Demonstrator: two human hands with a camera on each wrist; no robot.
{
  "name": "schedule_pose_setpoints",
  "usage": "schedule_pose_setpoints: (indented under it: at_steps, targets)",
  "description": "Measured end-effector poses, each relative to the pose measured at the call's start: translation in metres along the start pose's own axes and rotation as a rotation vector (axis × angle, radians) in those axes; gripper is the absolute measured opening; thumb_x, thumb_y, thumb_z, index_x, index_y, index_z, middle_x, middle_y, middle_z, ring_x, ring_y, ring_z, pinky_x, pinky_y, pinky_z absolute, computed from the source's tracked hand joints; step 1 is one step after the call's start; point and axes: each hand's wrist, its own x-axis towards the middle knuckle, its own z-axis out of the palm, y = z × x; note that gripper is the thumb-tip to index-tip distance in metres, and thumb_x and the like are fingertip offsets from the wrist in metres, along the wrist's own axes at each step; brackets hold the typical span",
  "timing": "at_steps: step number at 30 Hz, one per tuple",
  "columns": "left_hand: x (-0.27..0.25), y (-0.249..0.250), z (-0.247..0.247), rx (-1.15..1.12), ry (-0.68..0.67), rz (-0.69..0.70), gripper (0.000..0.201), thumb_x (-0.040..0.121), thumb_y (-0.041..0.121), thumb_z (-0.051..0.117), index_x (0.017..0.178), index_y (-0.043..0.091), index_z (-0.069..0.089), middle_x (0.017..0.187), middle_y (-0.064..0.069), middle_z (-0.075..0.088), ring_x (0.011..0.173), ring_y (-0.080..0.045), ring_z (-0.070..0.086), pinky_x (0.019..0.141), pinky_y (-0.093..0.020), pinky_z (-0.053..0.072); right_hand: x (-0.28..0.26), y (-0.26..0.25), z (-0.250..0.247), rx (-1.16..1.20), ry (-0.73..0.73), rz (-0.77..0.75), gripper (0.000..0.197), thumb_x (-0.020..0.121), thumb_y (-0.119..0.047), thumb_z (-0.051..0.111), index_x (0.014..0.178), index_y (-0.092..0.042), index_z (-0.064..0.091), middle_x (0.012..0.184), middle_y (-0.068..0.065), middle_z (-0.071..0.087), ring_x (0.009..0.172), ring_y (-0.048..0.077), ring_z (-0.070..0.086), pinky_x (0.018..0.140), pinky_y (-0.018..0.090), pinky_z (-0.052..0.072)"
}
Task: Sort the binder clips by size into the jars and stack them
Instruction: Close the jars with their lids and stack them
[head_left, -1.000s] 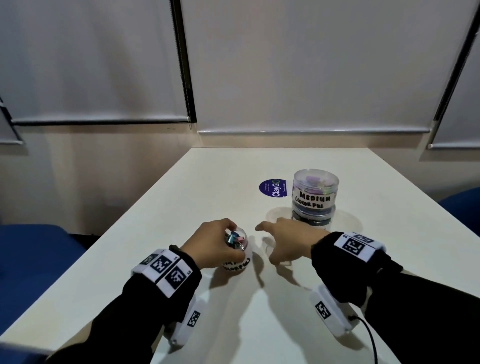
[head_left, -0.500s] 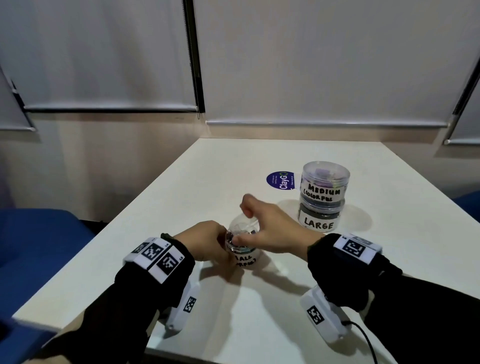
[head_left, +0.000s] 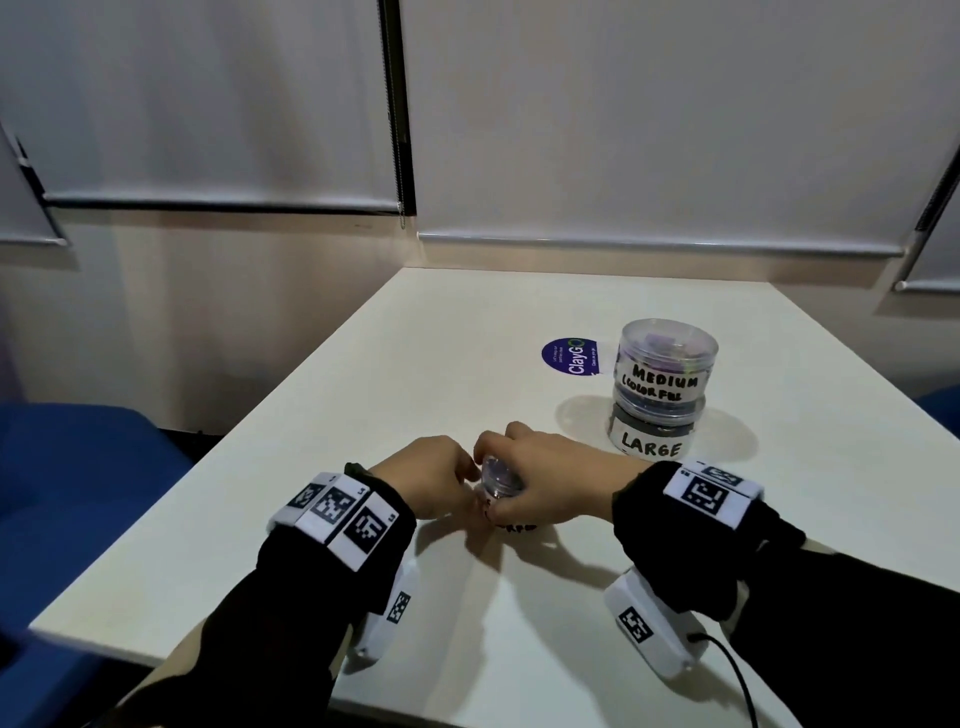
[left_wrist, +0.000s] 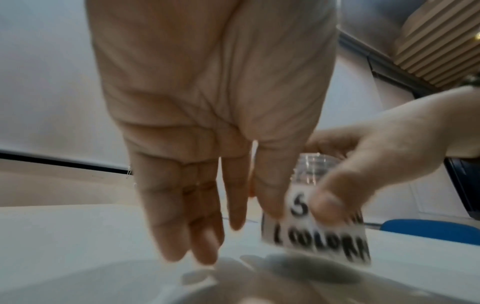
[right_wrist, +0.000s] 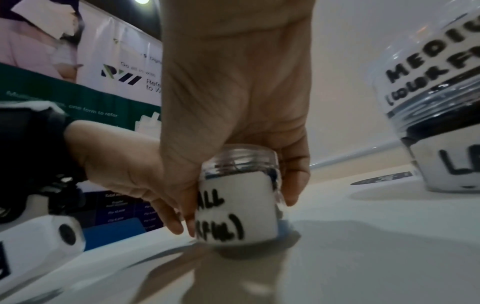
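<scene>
A small clear jar (head_left: 501, 482) with a white label and a clear lid stands near the front of the white table (head_left: 363, 395). My right hand (head_left: 543, 488) grips it from the right, thumb on the label. In the right wrist view the small jar (right_wrist: 235, 207) shows clips under its lid. My left hand (head_left: 434, 480) is just left of the jar; in the left wrist view its fingers (left_wrist: 182, 216) hang straight and one touches the blurred, slightly tilted label (left_wrist: 319, 238). Farther right, the "MEDIUM" jar (head_left: 666, 364) sits stacked on the "LARGE" jar (head_left: 652, 439).
A round blue sticker (head_left: 570, 356) lies on the table just left of the stack. A blue chair (head_left: 78, 467) stands beyond the table's left edge. A wall with window blinds closes off the far side. A cable (head_left: 737, 670) runs from my right wrist.
My right hand moved from the table onto the small jar and now grips it. My left hand let go of its grip and its fingers straightened beside the jar.
</scene>
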Motion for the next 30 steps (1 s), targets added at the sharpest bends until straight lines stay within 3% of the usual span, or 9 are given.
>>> schedule_pose_setpoints:
  at_steps: [4,9,14,16,18,21,23,26,30]
  targets:
    - [-0.005,0.015,-0.008,-0.534,0.153,0.009,0.027,0.098,0.022,0.047,0.117,0.013,0.063,0.103,-0.006,0.066,0.080,-0.017,0.064,0.071,-0.025,0.048,-0.016,0.006,-0.029,0.248,0.237,0.085,0.045,0.085,-0.042,0.060,0.124,-0.024,0.045,0.109,0.003,0.055,0.091,0.020,0.058,0.075,0.028,0.046]
    - [-0.027,0.076,-0.005,-1.112,0.107,0.091,0.058,0.098,0.059,0.023,0.122,0.017,0.055,0.102,-0.012,0.065,0.077,-0.026,0.069,0.069,-0.037,0.058,-0.040,0.006,-0.064,0.562,0.476,0.112,0.027,0.088,-0.045,0.056,0.110,-0.030,0.050,0.094,-0.004,0.064,0.079,0.011,0.059,0.056,0.024,0.040]
    - [-0.038,0.119,0.002,-1.578,0.046,0.060,0.062,0.097,0.062,0.024,0.105,0.013,0.061,0.070,-0.008,0.061,0.053,-0.023,0.053,0.047,-0.028,0.053,-0.058,0.008,-0.064,0.687,0.455,0.035,0.054,0.077,-0.081,0.036,0.112,-0.043,0.052,0.099,-0.011,0.066,0.094,0.012,0.063,0.076,0.032,0.047]
    - [-0.045,0.126,0.002,-1.647,-0.056,-0.011,0.067,0.096,0.064,0.021,0.096,0.009,0.060,0.067,-0.011,0.057,0.049,-0.022,0.047,0.039,-0.021,0.046,-0.069,0.014,-0.060,0.725,0.435,-0.040,0.067,0.069,-0.091,0.027,0.114,-0.050,0.054,0.112,-0.012,0.065,0.105,0.014,0.063,0.089,0.039,0.051]
    - [-0.053,0.131,0.003,-1.681,-0.234,-0.062,0.076,0.094,0.068,0.019,0.085,0.005,0.061,0.068,-0.013,0.054,0.043,-0.019,0.047,0.034,-0.017,0.042,-0.085,0.015,-0.059,0.697,0.460,-0.125,0.068,0.074,-0.087,0.027,0.120,-0.045,0.055,0.115,-0.010,0.066,0.104,0.013,0.065,0.087,0.039,0.054]
    - [-0.064,0.133,0.004,-1.599,-0.501,-0.084,0.075,0.092,0.066,0.026,0.068,0.006,0.064,0.067,-0.012,0.055,0.036,-0.012,0.045,0.029,-0.014,0.036,-0.115,0.014,-0.062,0.507,0.537,-0.257,0.069,0.086,-0.075,0.024,0.130,-0.030,0.053,0.116,-0.012,0.064,0.101,0.004,0.062,0.077,0.015,0.047]
    - [-0.074,0.138,0.004,-1.463,-0.620,-0.058,0.052,0.082,0.052,0.041,0.062,0.009,0.063,0.066,-0.010,0.055,0.035,-0.009,0.040,0.028,-0.011,0.031,-0.132,0.016,-0.064,0.303,0.581,-0.360,0.070,0.092,-0.066,0.020,0.136,-0.019,0.049,0.122,-0.009,0.060,0.104,-0.002,0.056,0.080,0.009,0.040]
    - [-0.087,0.150,0.007,-1.378,-0.716,-0.022,0.033,0.056,0.043,0.051,0.060,0.011,0.061,0.063,-0.009,0.055,0.033,-0.008,0.035,0.029,-0.010,0.026,-0.154,0.020,-0.069,0.048,0.597,-0.463,0.063,0.096,-0.058,0.016,0.133,-0.014,0.042,0.118,0.000,0.056,0.090,0.001,0.048,0.077,0.010,0.037]
    - [-0.095,0.166,0.012,-1.350,-0.726,-0.042,0.032,0.061,0.041,0.046,0.059,0.011,0.058,0.060,-0.009,0.053,0.031,-0.008,0.031,0.031,-0.009,0.022,-0.172,0.021,-0.072,-0.041,0.606,-0.490,0.060,0.096,-0.057,0.015,0.125,-0.011,0.042,0.109,0.006,0.058,0.078,0.012,0.048,0.067,0.021,0.038]
